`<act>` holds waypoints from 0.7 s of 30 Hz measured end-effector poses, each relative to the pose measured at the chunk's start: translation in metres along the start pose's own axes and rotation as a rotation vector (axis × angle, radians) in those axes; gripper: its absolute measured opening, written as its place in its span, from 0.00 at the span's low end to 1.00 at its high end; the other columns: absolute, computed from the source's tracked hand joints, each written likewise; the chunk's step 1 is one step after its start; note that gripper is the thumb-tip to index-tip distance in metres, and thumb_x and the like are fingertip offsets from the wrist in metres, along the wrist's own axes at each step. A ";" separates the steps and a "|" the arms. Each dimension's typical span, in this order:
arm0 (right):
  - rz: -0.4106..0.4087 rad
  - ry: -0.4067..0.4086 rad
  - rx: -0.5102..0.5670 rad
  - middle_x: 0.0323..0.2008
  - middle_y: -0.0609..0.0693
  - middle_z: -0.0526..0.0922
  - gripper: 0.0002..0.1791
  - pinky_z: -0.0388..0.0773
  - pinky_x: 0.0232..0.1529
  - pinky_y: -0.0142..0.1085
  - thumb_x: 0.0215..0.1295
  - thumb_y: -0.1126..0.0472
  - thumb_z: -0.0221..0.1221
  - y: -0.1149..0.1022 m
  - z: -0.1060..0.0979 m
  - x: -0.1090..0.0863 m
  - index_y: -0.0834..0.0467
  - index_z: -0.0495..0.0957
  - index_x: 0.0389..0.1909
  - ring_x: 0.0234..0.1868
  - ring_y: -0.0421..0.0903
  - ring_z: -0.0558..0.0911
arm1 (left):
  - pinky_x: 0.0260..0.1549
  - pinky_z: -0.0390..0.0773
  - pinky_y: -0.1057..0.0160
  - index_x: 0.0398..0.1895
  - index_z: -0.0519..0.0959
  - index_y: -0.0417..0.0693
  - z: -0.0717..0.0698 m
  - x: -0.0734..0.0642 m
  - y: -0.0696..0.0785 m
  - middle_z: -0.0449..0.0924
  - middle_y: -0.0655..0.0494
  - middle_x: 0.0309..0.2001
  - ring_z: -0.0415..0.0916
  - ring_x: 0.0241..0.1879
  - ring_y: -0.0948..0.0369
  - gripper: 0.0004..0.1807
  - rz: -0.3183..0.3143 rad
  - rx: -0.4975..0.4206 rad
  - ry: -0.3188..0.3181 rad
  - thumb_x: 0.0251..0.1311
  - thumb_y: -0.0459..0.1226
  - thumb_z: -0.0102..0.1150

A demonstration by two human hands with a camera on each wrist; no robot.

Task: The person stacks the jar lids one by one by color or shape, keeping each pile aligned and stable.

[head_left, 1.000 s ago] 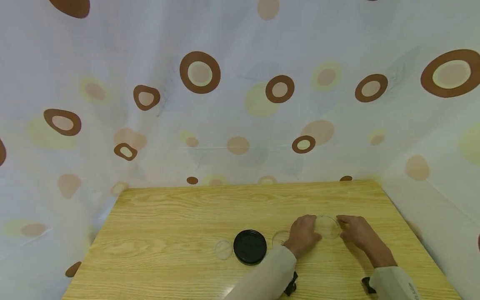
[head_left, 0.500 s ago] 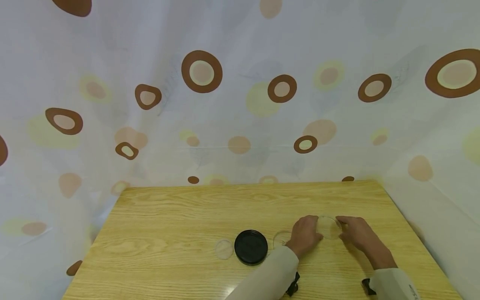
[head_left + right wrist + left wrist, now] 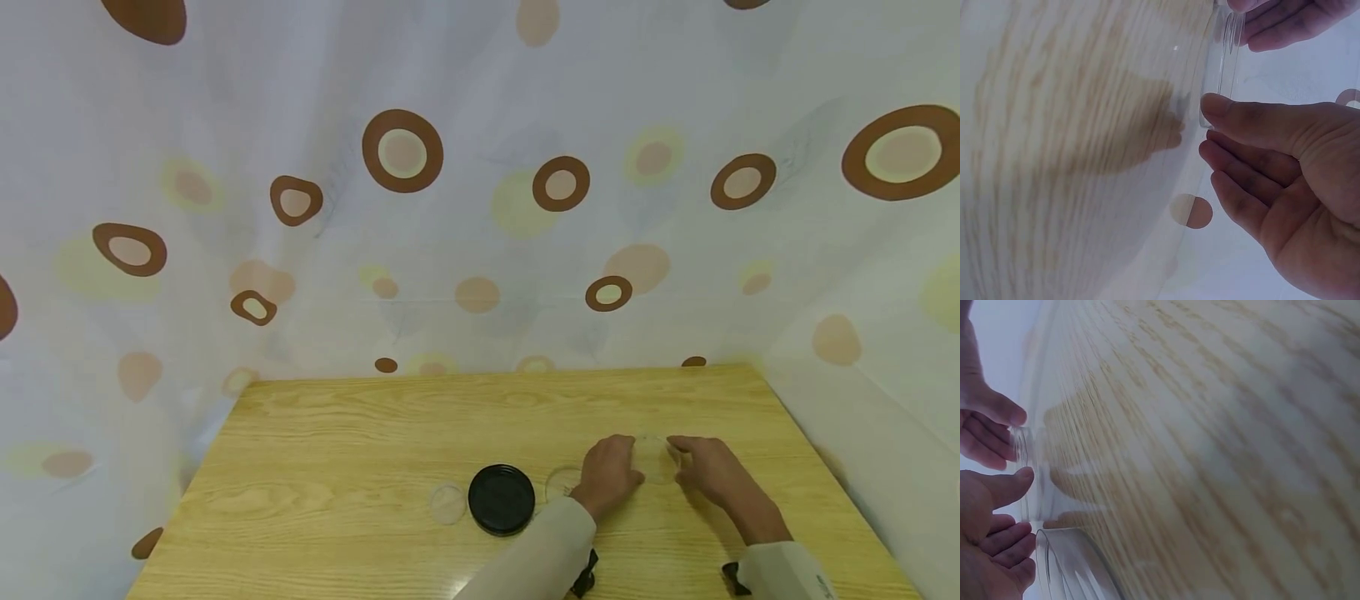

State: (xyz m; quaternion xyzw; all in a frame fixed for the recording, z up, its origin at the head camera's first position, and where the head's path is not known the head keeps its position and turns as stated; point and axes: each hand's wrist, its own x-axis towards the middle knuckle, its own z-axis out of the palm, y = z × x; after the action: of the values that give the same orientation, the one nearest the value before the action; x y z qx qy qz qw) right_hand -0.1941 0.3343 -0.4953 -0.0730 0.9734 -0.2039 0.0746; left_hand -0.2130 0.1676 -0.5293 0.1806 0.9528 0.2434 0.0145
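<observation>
Between my two hands is a clear round petri dish (image 3: 652,461), low over the wooden table at the right. My left hand (image 3: 609,473) grips its left side, thumb at the near edge and fingers at the far edge. On the opposite side my right hand (image 3: 711,471) pinches the rim. The right wrist view shows the thumb of that hand (image 3: 1285,156) against the dish wall (image 3: 1217,75), fingers behind it. Another clear dish (image 3: 559,482) lies left of my left hand, partly hidden by it; the left wrist view shows this dish (image 3: 1075,562) close up.
A black round dish or lid (image 3: 502,500) lies left of the second clear dish. Further left is a smaller clear disc (image 3: 447,503). The wooden table (image 3: 337,433) meets a spotted curtain (image 3: 480,208) at the back and both sides.
My right hand has shifted slightly left, nearer my left hand, and the dish's rim stands out less. The left hand and other dishes stay in place.
</observation>
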 end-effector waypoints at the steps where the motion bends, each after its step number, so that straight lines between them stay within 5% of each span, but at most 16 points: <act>1: 0.004 -0.004 0.002 0.53 0.74 0.75 0.30 0.77 0.47 0.58 0.50 0.70 0.67 0.000 0.000 0.000 0.73 0.71 0.56 0.52 0.72 0.75 | 0.32 0.77 0.73 0.43 0.81 0.53 0.000 0.000 0.000 0.83 0.66 0.40 0.79 0.39 0.69 0.16 0.004 0.000 0.003 0.50 0.43 0.71; 21: -0.053 0.023 0.039 0.52 0.71 0.77 0.30 0.77 0.48 0.57 0.51 0.67 0.67 -0.006 -0.004 -0.013 0.73 0.71 0.56 0.52 0.70 0.75 | 0.48 0.77 0.73 0.56 0.78 0.54 -0.019 -0.011 -0.001 0.80 0.66 0.52 0.77 0.52 0.68 0.26 0.026 -0.009 -0.007 0.51 0.43 0.71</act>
State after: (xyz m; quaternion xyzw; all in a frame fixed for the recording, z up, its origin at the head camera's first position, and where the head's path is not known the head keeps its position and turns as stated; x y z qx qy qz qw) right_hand -0.1814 0.3323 -0.4876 -0.0950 0.9677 -0.2257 0.0592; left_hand -0.2049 0.1546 -0.5136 0.1940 0.9492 0.2472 0.0157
